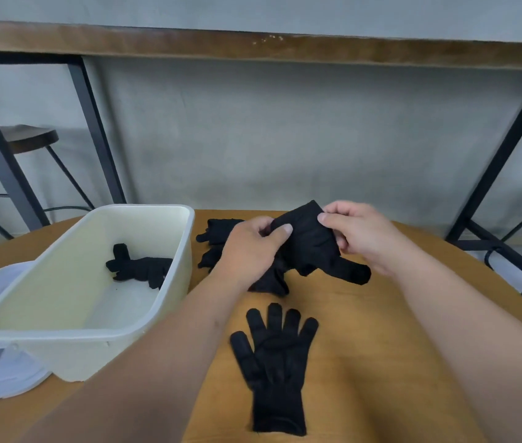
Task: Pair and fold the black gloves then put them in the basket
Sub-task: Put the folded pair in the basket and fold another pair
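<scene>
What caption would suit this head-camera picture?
Both hands, left hand and right hand, hold up a black glove; another glove lies flat beside the basket.

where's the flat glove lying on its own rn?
Head view: the flat glove lies spread on the wooden table, fingers pointing away, between the forearms, right of the basket.

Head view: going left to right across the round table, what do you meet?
Clear lid → basket holding folded gloves → left hand → flat glove → held glove → right hand.
</scene>
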Demonstrator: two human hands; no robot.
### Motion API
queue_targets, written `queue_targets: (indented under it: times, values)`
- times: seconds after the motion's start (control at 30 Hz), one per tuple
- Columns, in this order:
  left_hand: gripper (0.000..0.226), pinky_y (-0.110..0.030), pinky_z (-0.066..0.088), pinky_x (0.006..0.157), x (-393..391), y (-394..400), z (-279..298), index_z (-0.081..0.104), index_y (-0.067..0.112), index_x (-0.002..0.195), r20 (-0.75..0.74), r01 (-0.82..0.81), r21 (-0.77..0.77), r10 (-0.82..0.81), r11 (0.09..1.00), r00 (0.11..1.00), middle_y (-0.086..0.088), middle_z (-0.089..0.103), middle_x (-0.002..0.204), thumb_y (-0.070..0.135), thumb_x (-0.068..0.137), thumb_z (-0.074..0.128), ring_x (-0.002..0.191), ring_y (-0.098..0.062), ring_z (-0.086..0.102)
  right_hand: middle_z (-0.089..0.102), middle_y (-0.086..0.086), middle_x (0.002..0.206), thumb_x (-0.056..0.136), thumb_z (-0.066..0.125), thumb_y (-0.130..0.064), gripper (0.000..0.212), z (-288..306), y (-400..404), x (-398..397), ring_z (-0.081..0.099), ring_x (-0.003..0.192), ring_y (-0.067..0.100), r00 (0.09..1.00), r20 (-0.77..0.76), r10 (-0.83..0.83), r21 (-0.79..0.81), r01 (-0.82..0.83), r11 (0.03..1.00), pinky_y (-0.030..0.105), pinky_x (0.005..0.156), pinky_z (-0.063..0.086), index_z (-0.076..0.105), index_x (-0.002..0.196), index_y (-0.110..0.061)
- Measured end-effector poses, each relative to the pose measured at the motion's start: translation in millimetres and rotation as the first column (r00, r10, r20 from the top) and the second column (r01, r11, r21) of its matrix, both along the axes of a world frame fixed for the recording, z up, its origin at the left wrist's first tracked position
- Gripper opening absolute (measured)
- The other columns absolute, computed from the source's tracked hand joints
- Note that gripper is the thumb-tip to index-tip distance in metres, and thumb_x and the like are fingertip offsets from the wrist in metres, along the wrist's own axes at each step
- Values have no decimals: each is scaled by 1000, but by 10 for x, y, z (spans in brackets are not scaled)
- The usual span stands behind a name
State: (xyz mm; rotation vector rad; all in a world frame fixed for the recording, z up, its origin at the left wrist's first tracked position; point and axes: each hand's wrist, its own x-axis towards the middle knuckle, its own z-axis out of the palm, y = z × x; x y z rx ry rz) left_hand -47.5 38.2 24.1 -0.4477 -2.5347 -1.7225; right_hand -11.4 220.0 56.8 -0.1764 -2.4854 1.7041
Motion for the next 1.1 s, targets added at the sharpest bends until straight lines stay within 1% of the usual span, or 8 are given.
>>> queue_targets:
  times: [0.17,0.37,0.5,0.67,0.77,0.87,0.93,1.1]
  values:
    - [24,-9,36,42,333,41,395,72,16,91,145,147,86,-158,985,977,18,49,40,35,96,58,41,0,45,47,-12,47,94,61,-23,13,155,91,331,34,53,14,999,26,44,11,-45,999,29,57,31,71,97,-14]
    - [24,-10,36,45,531,-79,602,70,15,90,190,182,74,-193,980,963,8,68,76,32,97,54,39,1,44,61,-13,67,89,68,-28,14,287,77,585,44,50,7,998,-13,67,75,-66,995,21,57,34,71,102,-23]
    - [24,-20,34,51,579,-118,697,66,12,91,276,200,124,-228,972,934,4,63,64,28,99,51,47,-8,38,70,-11,100,84,74,-37,32,323,-52,677,57,59,-6,992,0,125,126,-124,984,17,60,42,67,114,-32]
    - [22,-21,35,50,612,-109,730,64,11,83,322,181,141,-218,973,921,2,54,60,23,98,52,49,-9,42,70,-14,91,84,73,-41,28,186,-332,739,63,71,-1,988,20,151,137,-152,979,13,58,44,68,109,-31]
    - [23,-21,34,50,586,-148,743,64,14,82,308,145,124,-177,982,935,4,51,61,26,98,52,50,-9,40,69,-12,98,83,75,-33,29,35,-418,743,66,88,5,989,73,132,180,-144,973,19,71,50,67,110,-27]
    - [23,-20,32,48,549,-196,770,63,14,81,329,132,191,-190,973,925,4,49,60,26,97,53,49,-8,39,72,-2,93,88,69,-29,13,-151,-446,714,63,77,13,984,163,66,346,-120,930,31,72,53,69,96,-18]
    - [22,-20,32,47,516,-248,780,63,13,82,337,105,205,-171,973,926,4,49,61,25,97,53,49,-9,39,69,0,89,92,63,-31,21,-234,-430,685,56,72,13,979,204,19,403,-102,909,27,67,46,69,98,-12]
    - [23,-20,36,49,406,-388,687,63,12,83,393,-64,229,-32,971,919,2,51,63,27,98,53,51,-9,42,74,4,91,91,67,-26,12,-80,-307,752,68,81,19,988,154,30,257,-69,964,32,71,54,73,95,-17]
